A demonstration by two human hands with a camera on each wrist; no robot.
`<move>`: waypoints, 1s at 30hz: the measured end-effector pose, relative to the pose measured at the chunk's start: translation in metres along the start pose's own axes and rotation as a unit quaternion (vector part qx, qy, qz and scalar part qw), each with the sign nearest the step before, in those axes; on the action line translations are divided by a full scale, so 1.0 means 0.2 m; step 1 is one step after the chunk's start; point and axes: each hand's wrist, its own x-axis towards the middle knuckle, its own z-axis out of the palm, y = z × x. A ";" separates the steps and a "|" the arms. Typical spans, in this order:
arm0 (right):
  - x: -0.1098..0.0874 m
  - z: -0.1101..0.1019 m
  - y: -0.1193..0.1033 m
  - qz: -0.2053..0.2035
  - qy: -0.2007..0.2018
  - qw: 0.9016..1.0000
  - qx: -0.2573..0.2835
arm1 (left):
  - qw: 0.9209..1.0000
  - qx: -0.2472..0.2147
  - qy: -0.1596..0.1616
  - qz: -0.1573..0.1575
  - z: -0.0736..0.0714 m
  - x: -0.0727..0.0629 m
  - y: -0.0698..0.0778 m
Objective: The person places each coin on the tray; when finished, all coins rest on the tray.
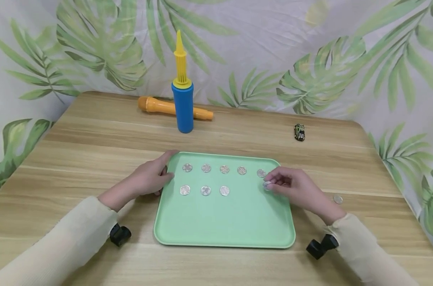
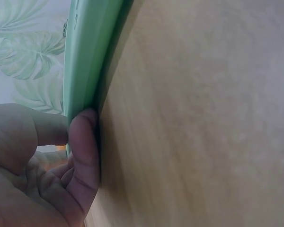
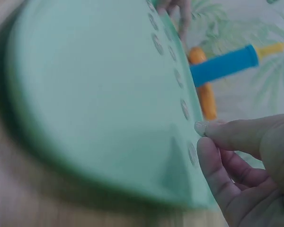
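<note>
My left hand (image 1: 150,176) grips the left rim of a light green tray (image 1: 223,230), thumb over the edge and fingers against the outer wall. The left wrist view shows those fingers (image 2: 85,151) curled at the tray's side, close to the tabletop. Over the tray's right part, my right hand (image 1: 291,184) pinches a silver coin (image 3: 201,126) between thumb and fingertips. Several coins form a back row on the tray, the rightmost coin (image 1: 261,173) lying just beyond my right fingertips. In front of that row lie three more, including a coin (image 1: 224,191) nearest the middle.
One loose coin (image 1: 338,199) lies on the wooden table (image 1: 105,131), right of the tray. Behind the tray stands a blue and yellow hand pump (image 1: 184,107), with an orange toy microphone (image 1: 159,106) lying behind it. A small toy car (image 1: 299,132) sits at the back right.
</note>
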 end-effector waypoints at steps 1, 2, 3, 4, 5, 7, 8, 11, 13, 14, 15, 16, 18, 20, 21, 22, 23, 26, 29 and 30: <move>0.02 0.02 -0.01 -0.005 -0.009 1.000 0.004 | 1.000 0.000 0.000 0.000 0.00 0.00 0.00; 0.04 0.04 -0.02 -0.009 -0.017 1.000 0.008 | 1.000 0.000 0.000 0.000 0.00 0.00 0.00; 0.05 0.06 -0.03 -0.013 -0.027 0.999 0.014 | 1.000 0.000 0.000 0.000 0.00 0.00 0.00; 0.07 0.07 -0.04 -0.015 -0.037 0.999 0.018 | 1.000 0.000 0.001 0.001 0.00 0.00 0.00; 0.08 0.09 -0.05 -0.017 -0.046 0.999 0.021 | 1.000 0.000 0.001 0.001 0.00 0.00 0.00; 0.10 0.12 -0.06 -0.018 -0.062 0.998 0.025 | 1.000 0.000 0.002 0.000 0.00 0.00 0.00; 0.11 0.14 -0.07 -0.019 -0.068 0.997 0.024 | 1.000 0.000 0.003 0.000 0.00 0.00 0.00; 0.13 0.17 -0.08 -0.025 -0.077 0.997 0.015 | 1.000 -0.001 0.003 -0.001 0.00 0.00 0.00; 0.14 0.18 -0.09 -0.031 -0.078 0.996 0.006 | 1.000 -0.002 0.004 -0.001 0.00 0.00 0.00; 0.14 0.18 -0.09 -0.034 -0.078 0.996 0.000 | 1.000 -0.002 0.004 0.000 0.00 0.00 0.00; 0.14 0.18 -0.10 -0.036 -0.077 0.996 -0.004 | 1.000 -0.002 0.004 0.001 0.00 0.00 0.00; 0.14 0.19 -0.10 -0.037 -0.076 0.996 -0.007 | 1.000 -0.002 0.005 0.002 0.00 0.00 0.00; 0.14 0.19 -0.11 -0.041 -0.074 0.996 -0.015 | 1.000 -0.001 0.004 0.003 0.00 0.00 0.00; 0.14 0.19 -0.11 -0.042 -0.071 0.996 -0.021 | 1.000 0.001 0.004 0.004 0.00 -0.01 0.00; 0.13 0.19 -0.11 -0.041 -0.071 0.996 -0.024 | 1.000 0.002 0.003 0.004 0.00 -0.01 0.00; 0.13 0.19 -0.12 -0.041 -0.070 0.996 -0.027 | 1.000 0.003 0.004 0.004 0.00 -0.01 0.00; 0.13 0.20 -0.12 -0.041 -0.070 0.996 -0.030 | 1.000 0.004 0.004 0.004 0.00 -0.01 0.00; 0.13 0.20 -0.11 -0.042 -0.069 0.996 -0.039 | 1.000 0.006 0.003 0.004 0.00 0.00 0.00; 0.13 0.21 -0.12 -0.041 -0.069 0.996 -0.045 | 1.000 0.006 0.002 0.002 0.00 0.00 0.00; 0.13 0.21 -0.12 -0.040 -0.069 0.996 -0.048 | 1.000 0.007 0.001 0.002 0.00 0.00 0.00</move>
